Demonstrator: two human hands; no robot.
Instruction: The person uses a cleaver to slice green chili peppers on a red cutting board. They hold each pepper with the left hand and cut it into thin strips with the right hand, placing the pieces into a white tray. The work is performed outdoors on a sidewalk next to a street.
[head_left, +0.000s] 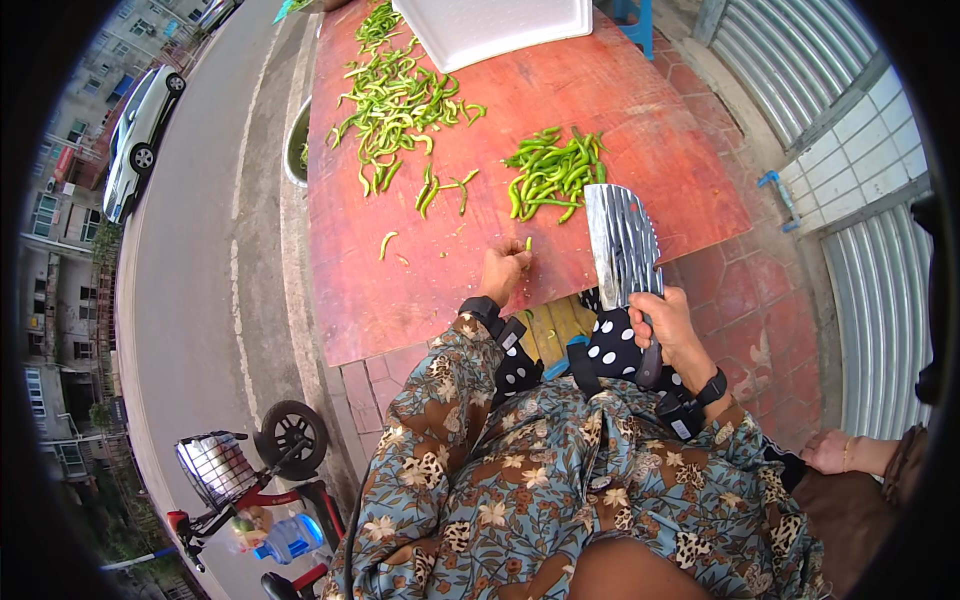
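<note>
My left hand (508, 268) rests near the front edge of a red wooden tabletop (637, 120), its fingers closed on a small green chili pepper (529, 244). My right hand (666, 321) grips the handle of a broad metal cleaver (621, 240), its blade raised at the table's front edge. Behind the blade lies a compact pile of green chili peppers (551, 171). Farther left spreads a larger, looser heap of peppers (397, 101), some looking split or cut. A few stray pieces (387, 245) lie nearer to me.
A white foam tray (502, 34) stands at the table's far side. A metal basin (298, 146) is beside the left edge. A blue stool (636, 26) stands beyond. Another person's hand (825, 451) is at the lower right; a red bicycle-like vehicle (300, 491) stands lower left.
</note>
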